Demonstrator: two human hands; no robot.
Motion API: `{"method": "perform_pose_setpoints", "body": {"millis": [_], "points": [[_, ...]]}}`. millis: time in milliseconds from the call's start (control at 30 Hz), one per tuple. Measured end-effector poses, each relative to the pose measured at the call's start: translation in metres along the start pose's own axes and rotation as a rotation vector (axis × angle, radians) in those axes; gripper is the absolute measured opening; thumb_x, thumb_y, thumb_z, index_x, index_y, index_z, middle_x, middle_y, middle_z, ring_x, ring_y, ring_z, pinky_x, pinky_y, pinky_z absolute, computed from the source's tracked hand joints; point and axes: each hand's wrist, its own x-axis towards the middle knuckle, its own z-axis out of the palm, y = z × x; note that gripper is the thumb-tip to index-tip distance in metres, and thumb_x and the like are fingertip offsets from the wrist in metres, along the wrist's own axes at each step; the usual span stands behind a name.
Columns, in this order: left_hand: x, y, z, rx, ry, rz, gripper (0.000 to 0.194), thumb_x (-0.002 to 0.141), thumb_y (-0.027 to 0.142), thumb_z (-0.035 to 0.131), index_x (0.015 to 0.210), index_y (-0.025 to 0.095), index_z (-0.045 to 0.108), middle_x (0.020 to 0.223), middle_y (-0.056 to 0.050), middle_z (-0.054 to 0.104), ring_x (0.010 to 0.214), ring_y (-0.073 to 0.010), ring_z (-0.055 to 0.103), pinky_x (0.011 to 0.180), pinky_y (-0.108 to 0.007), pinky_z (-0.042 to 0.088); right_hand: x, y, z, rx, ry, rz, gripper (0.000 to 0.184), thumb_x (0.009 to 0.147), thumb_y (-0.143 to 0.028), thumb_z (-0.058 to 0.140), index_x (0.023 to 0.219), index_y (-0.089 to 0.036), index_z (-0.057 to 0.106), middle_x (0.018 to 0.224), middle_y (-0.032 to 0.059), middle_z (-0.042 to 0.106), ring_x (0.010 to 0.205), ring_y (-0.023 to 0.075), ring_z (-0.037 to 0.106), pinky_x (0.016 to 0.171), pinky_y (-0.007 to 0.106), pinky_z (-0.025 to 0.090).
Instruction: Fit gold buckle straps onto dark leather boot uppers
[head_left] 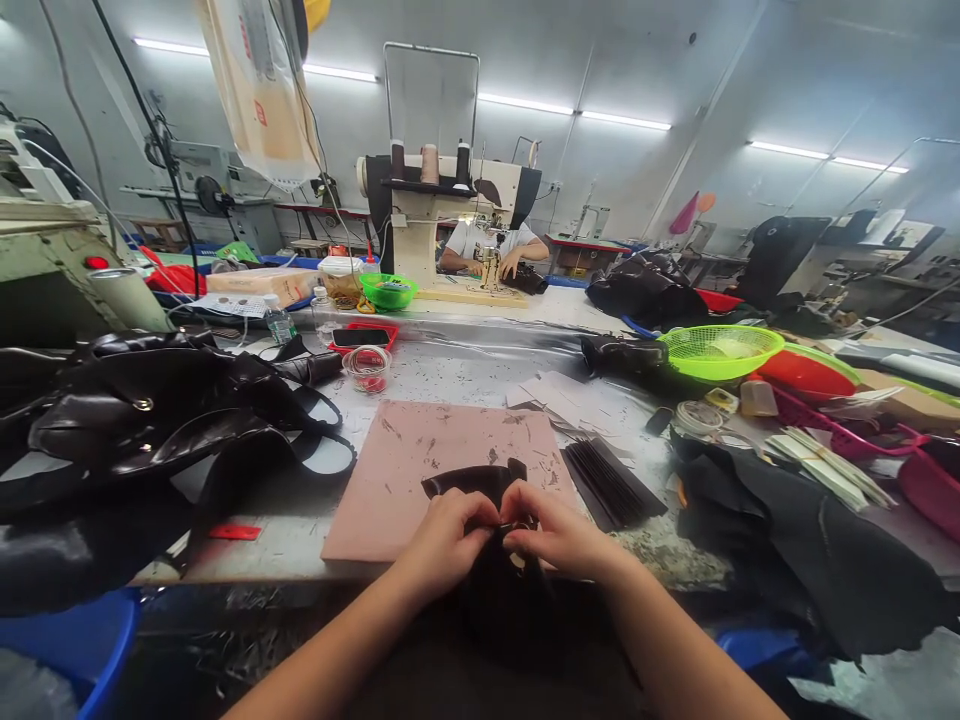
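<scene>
A dark leather piece hangs over the near edge of the pink board, its upper end lying on the board. My left hand pinches it from the left, thumb and fingers together. From the other side my right hand grips the same piece, fingertips close to those of the left. A small shiny metal spot shows on the leather just below the fingers. What exactly lies between the fingertips is too small to make out. Right of the board rests a stack of dark strips.
Black leather pieces heap up at the left, more at the right. A green basket, a phone and a clear tub stand farther back. Across the table a person works behind a sewing machine.
</scene>
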Motion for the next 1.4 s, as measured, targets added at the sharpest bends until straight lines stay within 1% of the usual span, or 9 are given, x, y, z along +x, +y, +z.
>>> {"method": "perform_pose_setpoints", "body": {"millis": [133, 267, 467, 633, 800, 1000, 1167, 1300, 1400], "points": [[0.001, -0.001, 0.001, 0.054, 0.028, -0.017, 0.009, 0.078, 0.02, 0.049, 0.079, 0.019, 0.058, 0.079, -0.001, 0.058, 0.079, -0.017, 0.05, 0.072, -0.03, 0.038, 0.005, 0.012, 0.004, 0.14, 0.062, -0.005, 0.016, 0.063, -0.02, 0.066, 0.072, -0.019, 0.054, 0.071, -0.0027, 0.053, 0.069, 0.0135, 0.048, 0.065, 0.027, 0.039], [0.003, 0.004, -0.005, 0.193, -0.082, 0.101, 0.015, 0.081, 0.021, 0.047, 0.082, 0.019, 0.061, 0.083, -0.002, 0.061, 0.083, -0.0191, 0.049, 0.077, -0.033, 0.036, 0.006, 0.02, 0.006, 0.258, 0.115, -0.009, 0.024, 0.057, -0.029, 0.074, 0.062, -0.019, 0.052, 0.066, -0.0025, 0.053, 0.067, 0.0137, 0.048, 0.064, 0.028, 0.039], [0.006, 0.006, -0.003, 0.153, -0.071, -0.019, 0.009, 0.076, 0.019, 0.052, 0.077, 0.019, 0.061, 0.082, -0.001, 0.06, 0.085, -0.019, 0.049, 0.078, -0.032, 0.036, 0.006, 0.011, -0.007, 0.32, -0.048, 0.072, 0.03, 0.064, -0.043, 0.069, 0.069, -0.017, 0.056, 0.068, -0.0013, 0.054, 0.067, 0.0126, 0.048, 0.064, 0.028, 0.038], [0.006, 0.002, 0.0, 0.101, -0.055, -0.04, 0.009, 0.077, 0.02, 0.051, 0.077, 0.019, 0.06, 0.081, -0.001, 0.058, 0.084, -0.0182, 0.048, 0.08, -0.032, 0.036, 0.016, 0.004, -0.012, 0.366, -0.164, 0.148, 0.027, 0.06, -0.032, 0.071, 0.073, -0.016, 0.054, 0.066, -0.004, 0.052, 0.062, 0.009, 0.046, 0.059, 0.024, 0.036], [0.006, 0.004, -0.003, 0.103, -0.097, 0.018, 0.013, 0.07, 0.023, 0.061, 0.083, 0.02, 0.058, 0.086, -0.001, 0.057, 0.087, -0.0194, 0.047, 0.08, -0.033, 0.036, 0.02, 0.002, -0.008, 0.247, -0.079, 0.19, 0.017, 0.057, -0.019, 0.067, 0.063, -0.016, 0.051, 0.057, -0.0062, 0.048, 0.056, 0.0077, 0.042, 0.053, 0.022, 0.031], [0.009, 0.005, -0.001, 0.124, -0.019, -0.004, 0.006, 0.07, 0.019, 0.061, 0.076, 0.018, 0.059, 0.08, -0.002, 0.059, 0.083, -0.019, 0.05, 0.078, -0.032, 0.036, 0.018, 0.0, -0.015, 0.283, -0.135, 0.175, 0.019, 0.061, -0.025, 0.067, 0.063, -0.017, 0.049, 0.061, -0.0049, 0.05, 0.057, 0.0085, 0.043, 0.055, 0.023, 0.033], [0.01, 0.001, -0.008, 0.095, -0.06, 0.076, 0.014, 0.071, 0.016, 0.055, 0.083, 0.02, 0.059, 0.085, -0.001, 0.06, 0.086, -0.0186, 0.051, 0.077, -0.031, 0.038, 0.019, 0.004, -0.009, 0.482, -0.095, 0.149, 0.03, 0.055, -0.029, 0.074, 0.066, -0.017, 0.049, 0.06, -0.0065, 0.048, 0.057, 0.0073, 0.042, 0.055, 0.022, 0.031], [0.012, 0.001, -0.012, 0.015, -0.073, -0.018, 0.011, 0.071, 0.017, 0.051, 0.078, 0.02, 0.058, 0.083, 0.0, 0.061, 0.08, -0.0166, 0.053, 0.068, -0.027, 0.039, 0.018, 0.008, -0.003, 0.51, -0.001, 0.179, 0.031, 0.055, -0.033, 0.075, 0.069, -0.016, 0.052, 0.062, -0.0051, 0.051, 0.059, 0.0083, 0.044, 0.056, 0.023, 0.032], [0.014, 0.004, -0.01, 0.038, -0.041, -0.05, 0.007, 0.067, 0.016, 0.052, 0.072, 0.02, 0.055, 0.074, 0.002, 0.06, 0.071, -0.0153, 0.053, 0.061, -0.025, 0.037, 0.016, 0.011, -0.007, 0.489, -0.064, 0.163, 0.028, 0.06, -0.034, 0.073, 0.072, -0.016, 0.057, 0.065, -0.0042, 0.053, 0.062, 0.0086, 0.045, 0.06, 0.024, 0.034]]}}
